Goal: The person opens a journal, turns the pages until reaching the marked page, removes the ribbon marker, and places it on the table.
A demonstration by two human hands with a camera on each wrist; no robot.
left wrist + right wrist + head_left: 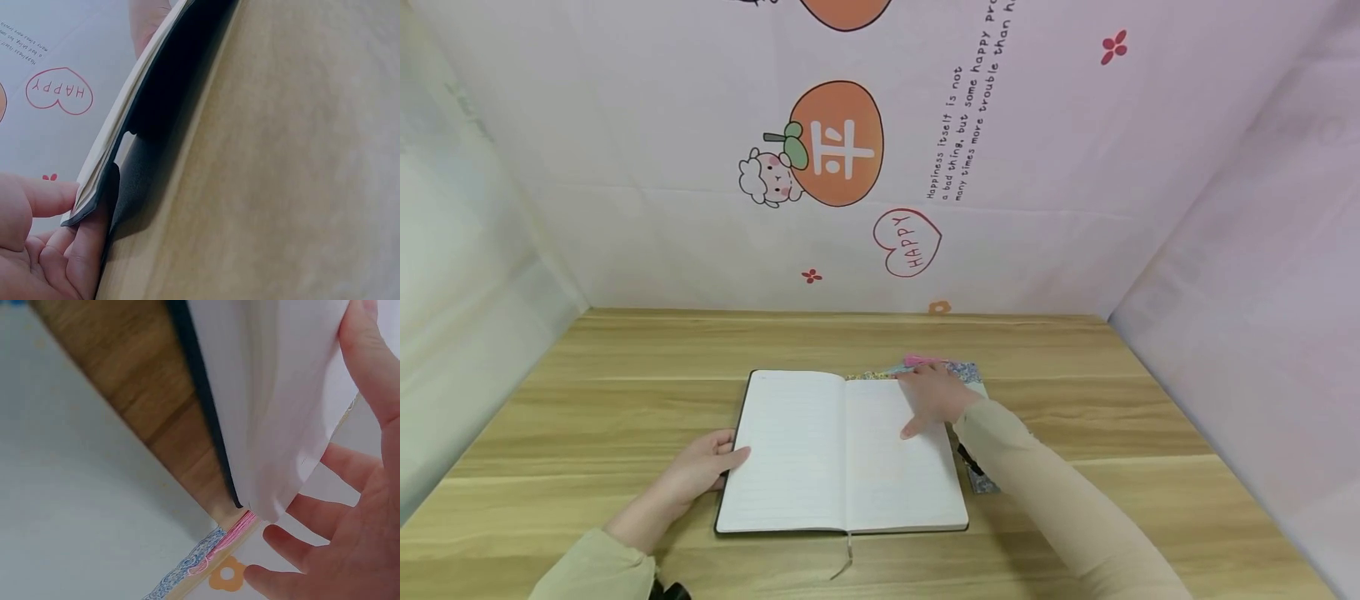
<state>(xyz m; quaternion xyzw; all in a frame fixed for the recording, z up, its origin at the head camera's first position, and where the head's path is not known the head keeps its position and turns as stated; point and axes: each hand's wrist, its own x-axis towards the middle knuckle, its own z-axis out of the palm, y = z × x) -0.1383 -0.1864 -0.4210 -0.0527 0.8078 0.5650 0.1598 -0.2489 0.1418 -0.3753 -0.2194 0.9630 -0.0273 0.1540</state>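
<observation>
An open notebook [790, 450] with blank-looking lined pages and a black cover lies before me. My left hand [703, 462] grips its left edge, the thumb on the page and the fingers under the cover. In the left wrist view that edge of the black cover [140, 100] stands raised off the wood. My right hand [934, 396] is at the far edge of the right page [281, 394]. Its thumb rests on the paper, while its longer fingertips pass behind the page edge in the right wrist view. A ribbon bookmark [848, 557] hangs from the near edge.
A blue floral-patterned item [983, 482] shows beyond the notebook's right side, partly hidden by it and my right sleeve. Near its far end lies something pink and tassel-like [919, 361]. The wooden table [647, 375] meets printed cloth walls [1037, 225] at back and sides.
</observation>
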